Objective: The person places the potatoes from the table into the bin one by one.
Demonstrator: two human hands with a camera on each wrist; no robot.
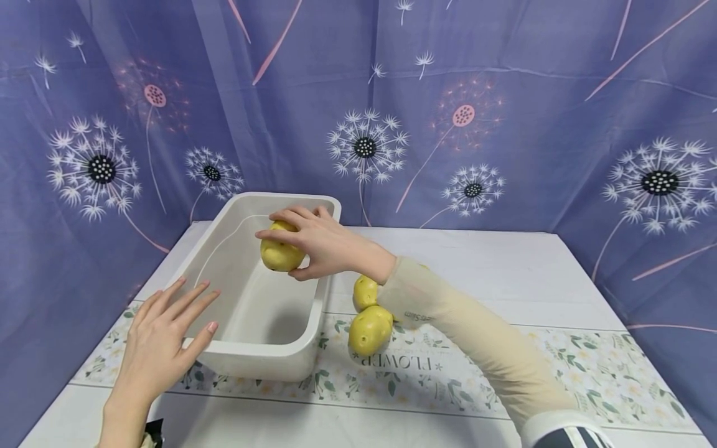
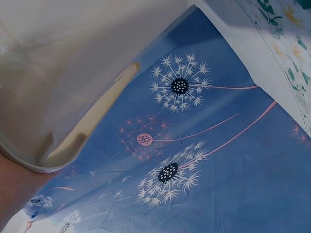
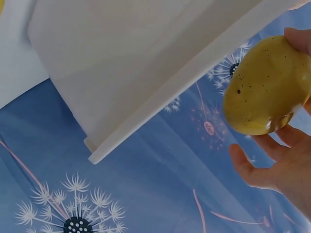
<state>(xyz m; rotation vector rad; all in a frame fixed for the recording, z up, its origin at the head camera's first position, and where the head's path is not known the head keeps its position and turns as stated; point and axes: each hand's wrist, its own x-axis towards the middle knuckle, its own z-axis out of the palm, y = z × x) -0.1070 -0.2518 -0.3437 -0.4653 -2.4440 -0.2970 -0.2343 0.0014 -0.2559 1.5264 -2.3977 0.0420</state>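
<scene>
Head view has the right hand [image 1: 322,246] above the opening of the white basin [image 1: 252,350], its fingers and thumb curved round one yellow potato-like piece [image 1: 280,255]. From the right wrist, that piece shows clear of the basin's wall, so it is lifted and not set down. Two more, a near yellow piece [image 1: 370,331] and a far yellow piece [image 1: 365,292], lie close together on the table [image 1: 504,267] just to the basin's right; bits of yellow [image 1: 397,318] beside the sleeve [image 1: 482,336] hint at others, but how many cannot be told. The left hand [image 1: 159,345] is spread by the basin's near left corner, fingers straight, with nothing in its grasp; whether it touches the rim is unclear. Judged from this, the work looks part-way at most: one piece is picked up, its release is not yet done, and at least two lie outside the basin
</scene>
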